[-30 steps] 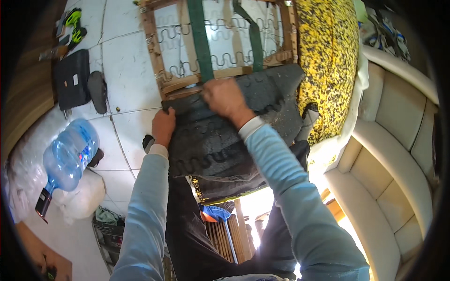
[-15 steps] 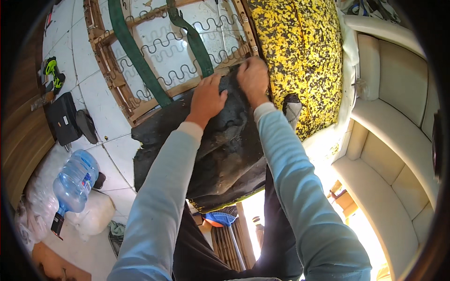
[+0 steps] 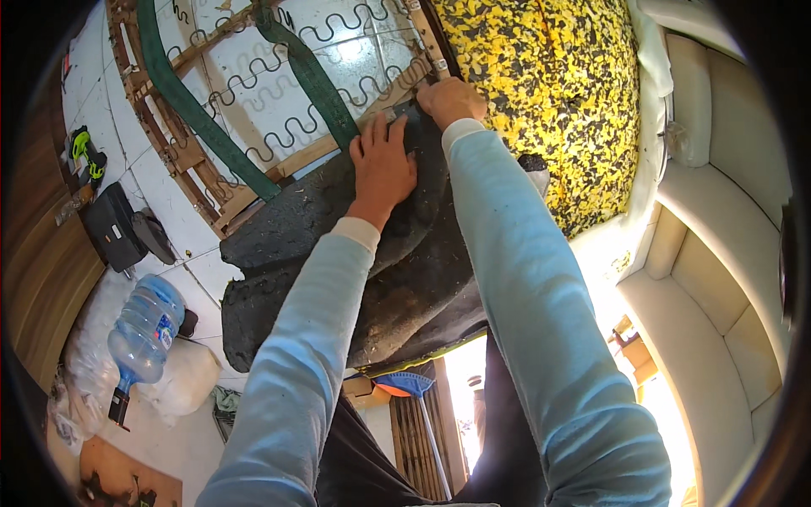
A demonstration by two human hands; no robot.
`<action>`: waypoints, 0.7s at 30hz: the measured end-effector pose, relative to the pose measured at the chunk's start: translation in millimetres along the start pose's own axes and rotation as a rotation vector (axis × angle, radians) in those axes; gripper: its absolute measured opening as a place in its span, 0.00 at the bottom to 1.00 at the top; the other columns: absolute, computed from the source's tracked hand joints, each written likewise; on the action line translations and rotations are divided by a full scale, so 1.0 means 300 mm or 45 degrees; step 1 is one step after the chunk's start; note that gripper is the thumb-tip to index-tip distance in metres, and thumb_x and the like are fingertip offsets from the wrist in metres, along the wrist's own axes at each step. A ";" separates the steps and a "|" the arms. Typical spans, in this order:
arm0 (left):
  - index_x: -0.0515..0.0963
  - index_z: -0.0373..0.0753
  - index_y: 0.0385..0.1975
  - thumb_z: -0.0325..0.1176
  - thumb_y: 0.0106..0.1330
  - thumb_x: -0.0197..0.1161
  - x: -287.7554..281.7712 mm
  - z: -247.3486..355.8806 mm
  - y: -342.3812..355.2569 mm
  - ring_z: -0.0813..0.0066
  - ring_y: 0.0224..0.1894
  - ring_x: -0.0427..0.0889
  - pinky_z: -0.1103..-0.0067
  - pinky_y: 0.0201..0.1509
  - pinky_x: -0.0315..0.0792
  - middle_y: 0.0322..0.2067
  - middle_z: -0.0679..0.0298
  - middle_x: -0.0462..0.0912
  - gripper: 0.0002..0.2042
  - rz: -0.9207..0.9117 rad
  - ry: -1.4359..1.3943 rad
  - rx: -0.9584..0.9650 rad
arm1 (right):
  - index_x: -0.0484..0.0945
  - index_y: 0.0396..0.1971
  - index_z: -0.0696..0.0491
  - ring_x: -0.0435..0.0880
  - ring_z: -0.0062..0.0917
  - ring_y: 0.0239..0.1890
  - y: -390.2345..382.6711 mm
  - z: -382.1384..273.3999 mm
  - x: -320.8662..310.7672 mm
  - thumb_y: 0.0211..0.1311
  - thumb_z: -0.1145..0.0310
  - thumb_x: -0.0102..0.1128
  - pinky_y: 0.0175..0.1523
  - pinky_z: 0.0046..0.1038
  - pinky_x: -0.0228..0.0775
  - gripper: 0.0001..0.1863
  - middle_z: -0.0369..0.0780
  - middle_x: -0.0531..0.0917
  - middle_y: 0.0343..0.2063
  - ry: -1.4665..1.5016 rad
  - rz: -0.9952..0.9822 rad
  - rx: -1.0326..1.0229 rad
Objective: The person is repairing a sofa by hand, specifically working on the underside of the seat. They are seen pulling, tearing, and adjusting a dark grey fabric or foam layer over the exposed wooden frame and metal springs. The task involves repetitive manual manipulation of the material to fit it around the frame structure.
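Note:
A black, worn sheet [image 3: 291,215], of fabric or thin foam, lies in folds below my arms, its far edge along the wooden rail [image 3: 308,155] of a furniture frame. My left hand [image 3: 383,169] rests on that edge with its fingers stretched out, near the lower end of a green webbing strap [image 3: 325,93]. At the frame's corner, my right hand [image 3: 454,103] is closed with curled fingers at the sheet's far edge, beside the yellow-and-black foam [image 3: 557,101]. What its fingertips grip is hidden. Zigzag springs [image 3: 287,135] span the frame.
At the left lie a black case [image 3: 112,221], a large blue water bottle [image 3: 148,325] and a white bag [image 3: 179,380]. Beige sofa seats [image 3: 718,211] line the right side. A blue-headed broom [image 3: 408,385] shows between my legs.
The view has shifted closer to the sheet. The sheet's folds have changed, with a broad fold now beneath my left hand. My left fingers have spread; my right hand has moved toward the frame's corner.

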State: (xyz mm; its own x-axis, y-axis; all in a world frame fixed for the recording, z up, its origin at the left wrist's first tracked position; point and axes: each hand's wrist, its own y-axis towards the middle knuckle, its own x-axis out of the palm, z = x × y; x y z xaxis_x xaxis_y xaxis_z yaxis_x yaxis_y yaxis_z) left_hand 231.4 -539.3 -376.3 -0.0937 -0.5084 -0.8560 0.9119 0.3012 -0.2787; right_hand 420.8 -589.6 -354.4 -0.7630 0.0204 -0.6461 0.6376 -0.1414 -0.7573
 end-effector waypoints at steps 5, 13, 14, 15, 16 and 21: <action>0.61 0.40 0.78 0.48 0.63 0.69 -0.048 0.055 0.089 0.45 0.73 0.67 0.52 0.76 0.56 0.68 0.46 0.72 0.43 -0.290 -0.159 -0.239 | 0.88 0.48 0.60 0.87 0.47 0.57 0.115 0.141 0.102 0.68 0.47 0.57 0.61 0.39 0.79 0.29 0.55 0.88 0.51 0.457 0.141 -0.099; 0.82 0.42 0.53 0.45 0.57 0.69 -0.102 0.109 0.096 0.52 0.59 0.79 0.54 0.61 0.68 0.52 0.58 0.84 0.24 -0.293 -0.194 -0.168 | 0.83 0.26 0.67 0.85 0.48 0.33 0.140 0.296 0.213 0.65 0.55 0.60 0.46 0.44 0.75 0.25 0.56 0.86 0.27 1.168 0.258 -0.483; 0.84 0.43 0.48 0.44 0.56 0.70 -0.105 0.085 0.079 0.52 0.57 0.80 0.55 0.59 0.68 0.49 0.60 0.85 0.21 -0.265 -0.210 -0.185 | 0.82 0.26 0.67 0.85 0.45 0.31 0.076 0.298 0.237 0.66 0.56 0.61 0.44 0.43 0.75 0.24 0.54 0.86 0.26 1.245 0.245 -0.510; 0.84 0.44 0.47 0.44 0.56 0.70 -0.100 0.116 0.043 0.52 0.56 0.80 0.57 0.59 0.69 0.48 0.60 0.85 0.19 -0.312 -0.227 -0.111 | 0.82 0.27 0.66 0.83 0.39 0.30 0.032 0.378 0.340 0.68 0.55 0.61 0.42 0.41 0.73 0.24 0.52 0.85 0.26 1.427 0.543 -0.587; 0.85 0.45 0.45 0.43 0.56 0.70 -0.112 0.125 -0.028 0.53 0.55 0.80 0.58 0.59 0.69 0.47 0.60 0.84 0.18 -0.361 -0.217 -0.054 | 0.82 0.28 0.66 0.81 0.34 0.29 -0.049 0.439 0.424 0.70 0.55 0.62 0.41 0.39 0.71 0.25 0.51 0.85 0.26 1.604 0.498 -0.481; 0.86 0.47 0.44 0.39 0.58 0.71 -0.083 0.147 -0.149 0.55 0.52 0.81 0.61 0.55 0.73 0.46 0.61 0.84 0.14 -0.285 -0.368 0.038 | 0.80 0.29 0.67 0.79 0.27 0.32 -0.145 0.616 0.566 0.75 0.51 0.62 0.42 0.36 0.70 0.29 0.44 0.85 0.29 1.815 0.284 -0.050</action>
State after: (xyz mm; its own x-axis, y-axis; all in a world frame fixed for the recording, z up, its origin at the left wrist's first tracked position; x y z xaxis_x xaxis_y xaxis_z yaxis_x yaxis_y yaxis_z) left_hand 210.7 -575.7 -323.3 -0.1792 -0.7675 -0.6155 0.8933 0.1351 -0.4286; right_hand 243.9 -762.8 -413.6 0.0902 0.9574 -0.2743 0.7472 -0.2471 -0.6169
